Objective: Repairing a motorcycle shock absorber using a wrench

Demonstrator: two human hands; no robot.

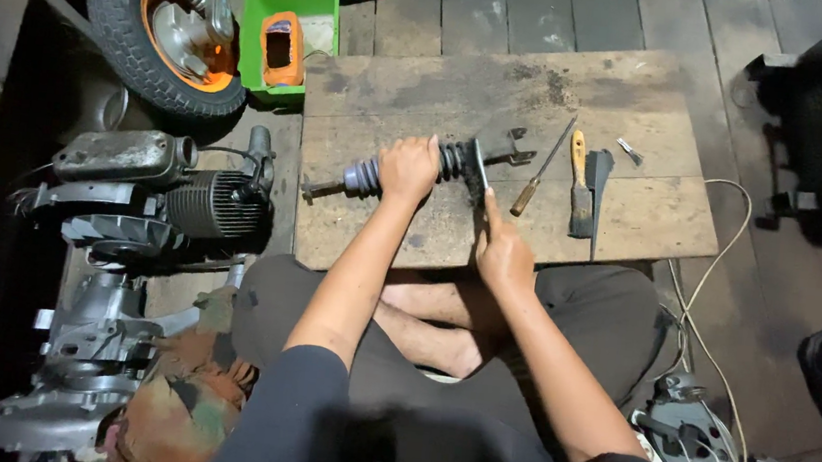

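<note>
Working a ribbed rubber boot on a metal shaft

Mid-surface [633, 222], the left hand [407, 168] clamps the boot [376, 172] while the right hand [501, 255] pinches a thin blade [482, 173] at its right end; best kept steady and shallow, blade angled away from the fingers.

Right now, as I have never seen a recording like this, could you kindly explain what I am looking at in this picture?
This is one view from a camera worn on a person's head, looking down at their own two bare hands. They sit cross-legged at a low wooden board. The left hand grips a ribbed black rubber boot on a metal shaft lying on the board. The right hand holds a thin metal tool against that part. Also on the board lie a screwdriver and a paintbrush with a yellow handle. To the left sit a small engine, a wheel and a green tub.
</note>
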